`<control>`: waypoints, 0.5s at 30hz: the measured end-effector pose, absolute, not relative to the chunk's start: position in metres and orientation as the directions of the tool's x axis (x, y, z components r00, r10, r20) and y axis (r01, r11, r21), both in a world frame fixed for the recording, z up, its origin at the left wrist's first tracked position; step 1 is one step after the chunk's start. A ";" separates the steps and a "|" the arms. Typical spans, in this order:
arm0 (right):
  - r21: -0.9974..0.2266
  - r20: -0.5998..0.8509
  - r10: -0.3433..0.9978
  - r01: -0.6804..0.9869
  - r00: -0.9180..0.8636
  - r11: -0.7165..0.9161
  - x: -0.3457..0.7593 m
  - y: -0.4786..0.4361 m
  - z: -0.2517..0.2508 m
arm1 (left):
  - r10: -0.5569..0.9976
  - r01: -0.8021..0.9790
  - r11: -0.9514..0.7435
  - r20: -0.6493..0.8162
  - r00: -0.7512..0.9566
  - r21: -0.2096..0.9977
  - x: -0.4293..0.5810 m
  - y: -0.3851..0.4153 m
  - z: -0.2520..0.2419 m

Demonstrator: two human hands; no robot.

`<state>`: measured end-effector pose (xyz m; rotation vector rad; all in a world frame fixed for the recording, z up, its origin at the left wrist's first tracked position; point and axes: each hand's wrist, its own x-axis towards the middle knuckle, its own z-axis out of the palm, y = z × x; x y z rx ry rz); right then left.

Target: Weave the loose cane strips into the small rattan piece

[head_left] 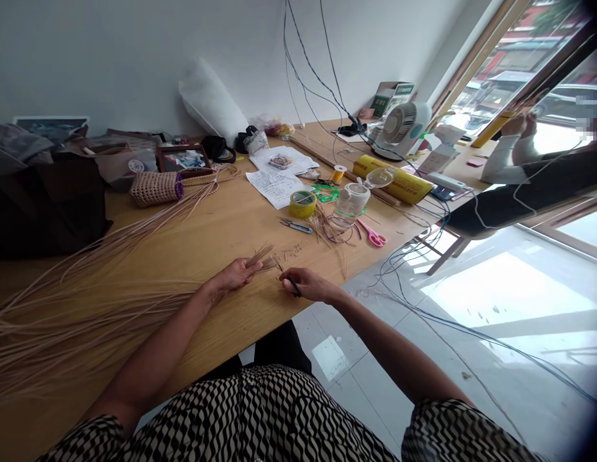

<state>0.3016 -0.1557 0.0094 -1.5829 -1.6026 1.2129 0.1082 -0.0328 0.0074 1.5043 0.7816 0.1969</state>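
Observation:
My left hand [237, 274] is closed around the ends of a bundle of thin tan strands [168, 298], whose long lengths trail across the table to the left. The short tips fan out past my fingers. My right hand [308, 284] grips black-handled scissors [293, 285], with the blades pointing up and left toward the strand tips. I cannot tell whether the blades touch them. Small cut bits [293, 251] lie on the wood just beyond both hands.
Beyond my hands are blue snips [296, 225], yellow tape [302, 204], a clear jar [351, 202] and pink scissors [374, 235]. A woven basket [156, 187] stands back left; a fan [399, 128] stands at the back. Cables hang off the right edge, and another person [515, 154] sits there.

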 end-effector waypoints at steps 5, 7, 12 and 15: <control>-0.877 -0.164 0.979 0.473 -0.122 -0.088 0.298 -0.143 0.006 | 0.546 0.346 0.107 -0.346 0.763 0.932 0.107 -0.035 0.010; -0.879 -0.136 0.985 0.471 -0.109 -0.069 0.298 -0.143 0.005 | 0.541 0.343 0.119 -0.351 0.764 0.932 0.106 -0.034 0.009; -0.876 -0.064 0.998 0.480 -0.023 -0.046 0.295 -0.150 0.001 | 0.538 0.363 0.135 -0.376 0.755 0.922 0.105 -0.028 0.001; -0.880 -0.065 0.998 0.472 -0.014 -0.051 0.295 -0.152 0.001 | 0.541 0.372 0.125 -0.377 0.751 0.920 0.105 -0.028 0.000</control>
